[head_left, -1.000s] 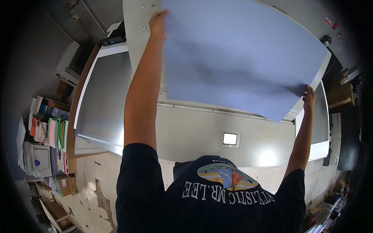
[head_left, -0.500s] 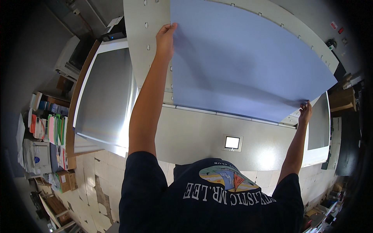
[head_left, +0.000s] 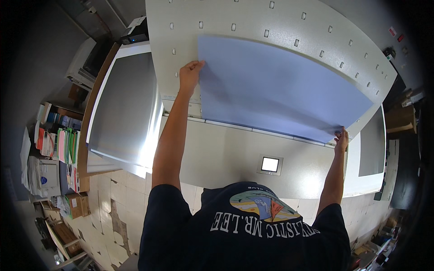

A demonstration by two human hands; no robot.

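Note:
A large, smooth blue sheet, like a printing plate (head_left: 280, 86), lies on the sloping grey feed table (head_left: 253, 22) of a machine. My left hand (head_left: 191, 74) is closed on its left edge, thumb and fingertips pinching it. At the right edge, near the front right corner, my right hand (head_left: 342, 137) pinches it too, partly turned away from view. The sheet's near edge meets the long slot line (head_left: 251, 129) along the machine's front cover. Whether that edge has passed into the slot is hard to see.
A small lit screen (head_left: 270, 165) sits in the machine's front cover (head_left: 217, 149). Shiny metal sheets (head_left: 122, 99) lie on a table at the left, another grey sheet (head_left: 371, 144) at the right. Folders and papers (head_left: 65, 144) fill a shelf far left. Worn tiles (head_left: 101, 203) cover the floor.
Both hands have come toward me with the blue printing plate, my right hand also slightly left. The plate's far edge has moved nearer, and more of the table's small slots show behind it.

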